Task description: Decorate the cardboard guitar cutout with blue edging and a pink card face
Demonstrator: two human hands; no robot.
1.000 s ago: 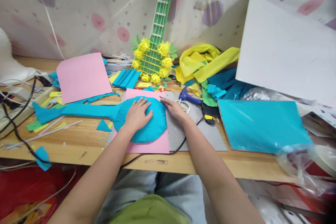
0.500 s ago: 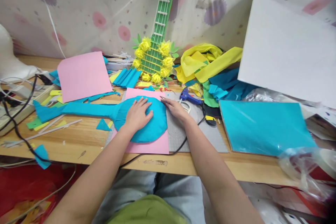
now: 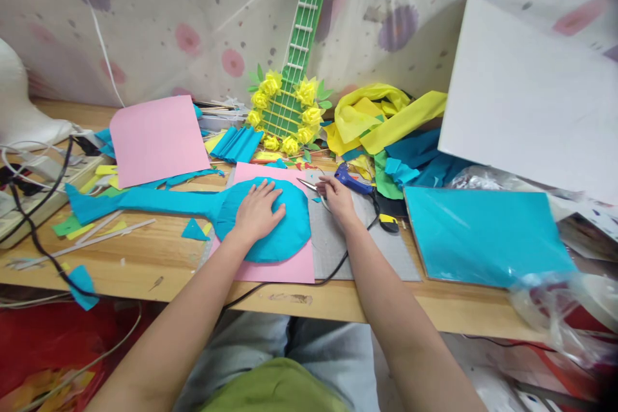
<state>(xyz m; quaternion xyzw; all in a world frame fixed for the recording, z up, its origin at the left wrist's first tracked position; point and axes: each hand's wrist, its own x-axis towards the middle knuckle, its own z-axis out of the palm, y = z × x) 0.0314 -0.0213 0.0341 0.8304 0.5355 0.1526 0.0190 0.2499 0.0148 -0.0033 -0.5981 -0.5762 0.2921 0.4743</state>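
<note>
My left hand (image 3: 259, 211) lies flat with fingers spread on a blue paper-covered instrument shape (image 3: 290, 232), round at the body with a long neck running left. Beneath the body is a sheet of pink paper (image 3: 275, 272), which rests on a grey cutting mat (image 3: 386, 251). My right hand (image 3: 338, 198) is closed on a pair of scissors (image 3: 308, 185), just right of the blue body. The scissor blades point left over the pink sheet's edge; the handles are partly hidden by my fingers.
A blue glue gun (image 3: 355, 179) and a black-and-yellow cutter (image 3: 389, 223) lie right of my right hand. A green model guitar with yellow flowers (image 3: 290, 103) leans behind. Right stands a blue board (image 3: 487, 235); left are a power strip (image 3: 53, 196) and cables.
My right hand has drawn back to the right with the scissors, so more of the blades shows. My left hand stays on the blue body. The view has shifted slightly.
</note>
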